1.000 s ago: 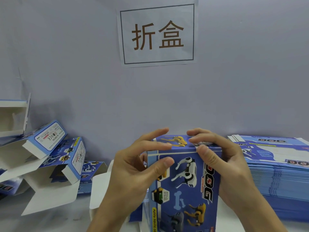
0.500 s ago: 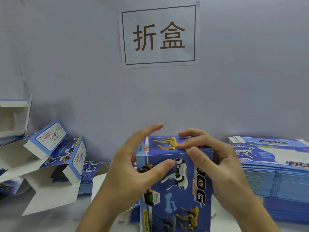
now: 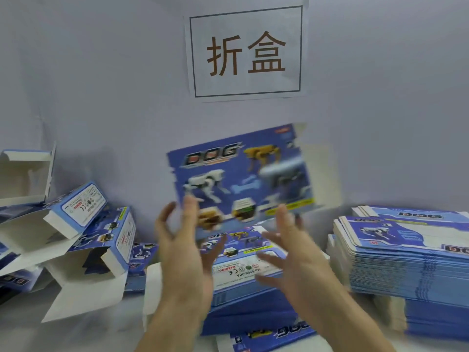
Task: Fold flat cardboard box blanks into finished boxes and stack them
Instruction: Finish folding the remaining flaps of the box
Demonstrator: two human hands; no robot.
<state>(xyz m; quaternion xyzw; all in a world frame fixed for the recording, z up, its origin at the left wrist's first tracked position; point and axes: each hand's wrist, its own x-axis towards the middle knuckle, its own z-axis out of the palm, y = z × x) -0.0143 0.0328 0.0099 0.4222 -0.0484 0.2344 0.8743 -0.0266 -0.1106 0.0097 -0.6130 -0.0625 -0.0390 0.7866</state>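
Note:
A folded blue box [image 3: 241, 174] printed with robot dogs and "DOG" hangs blurred in the air before the wall, its big face toward me, tilted. My left hand [image 3: 182, 257] is below its lower left corner with fingers spread; one fingertip overlaps the box's bottom edge. My right hand [image 3: 291, 257] is spread below its lower right edge. I cannot tell whether either hand touches the box. Neither hand grips anything.
A tall stack of flat blanks [image 3: 406, 262] stands at the right. More blanks [image 3: 241, 270] lie under my hands. Folded boxes with open flaps [image 3: 83, 207] [image 3: 114, 240] are piled at the left beside an open white-lined box [image 3: 22, 174]. A paper sign [image 3: 246, 52] hangs on the wall.
Both hands held the box upright low in front of me. Now the box is higher, turned on its side, and both hands have come off it and spread open.

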